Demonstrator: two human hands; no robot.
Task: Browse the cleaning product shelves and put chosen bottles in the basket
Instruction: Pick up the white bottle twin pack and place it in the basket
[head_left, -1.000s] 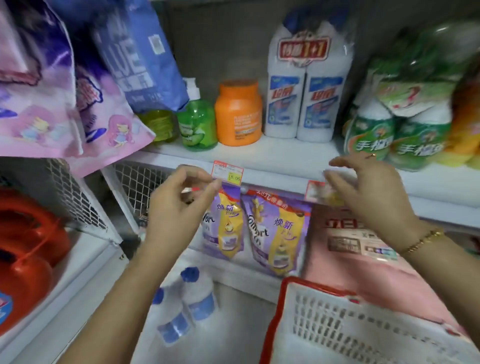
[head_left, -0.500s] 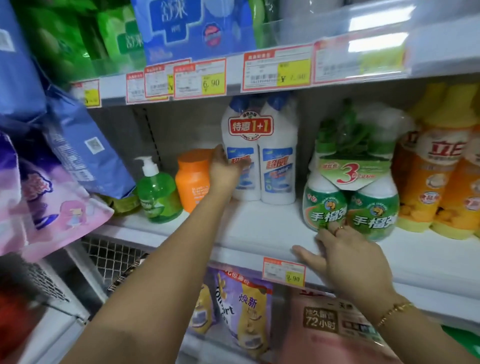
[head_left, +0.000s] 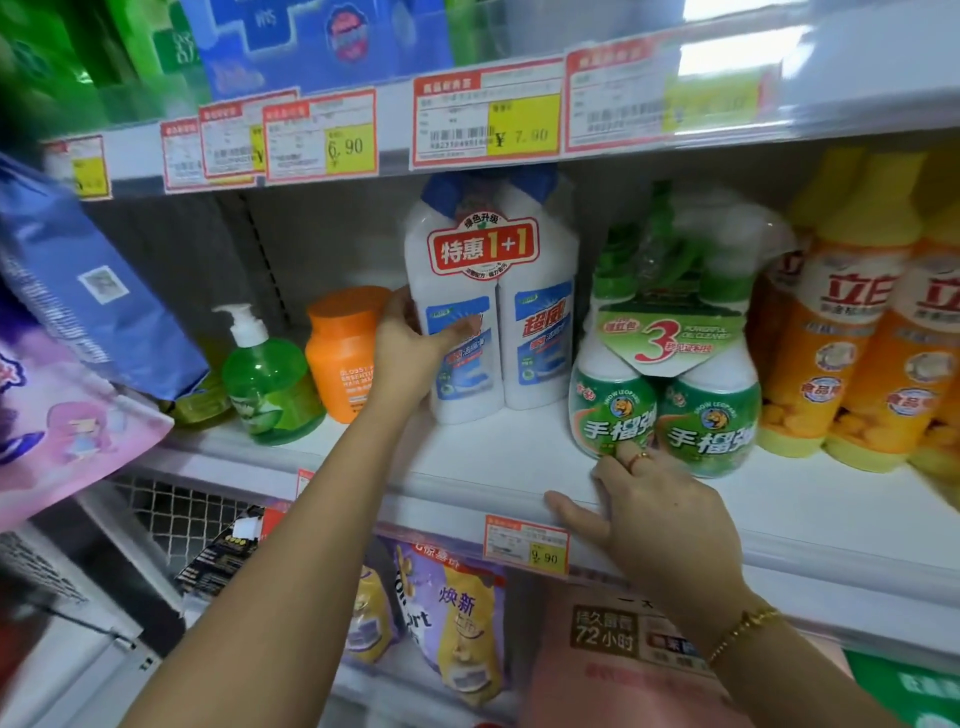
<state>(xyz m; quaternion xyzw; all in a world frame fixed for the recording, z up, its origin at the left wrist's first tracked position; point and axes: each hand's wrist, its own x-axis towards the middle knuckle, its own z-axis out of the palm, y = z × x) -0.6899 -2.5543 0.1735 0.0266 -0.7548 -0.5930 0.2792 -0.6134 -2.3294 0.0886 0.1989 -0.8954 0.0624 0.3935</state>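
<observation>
Fingers (head_left: 397, 312) of left hand (head_left: 410, 358) clasp 2 white bottles (head_left: 540, 332) | right hand (head_left: 660, 514) flat on shelf (head_left: 493, 467) | 2 green sprays (head_left: 706, 415)

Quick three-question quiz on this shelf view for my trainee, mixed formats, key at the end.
1. True or false: the left hand grips the white twin pack.
2. Which thing stands just left of the twin pack? A) pump bottle B) orange jar C) yellow bottles
3. Fill in: the right hand rests on the shelf edge and touches the ____ spray pack.
Key: 1 true; 2 B; 3 green.
</observation>
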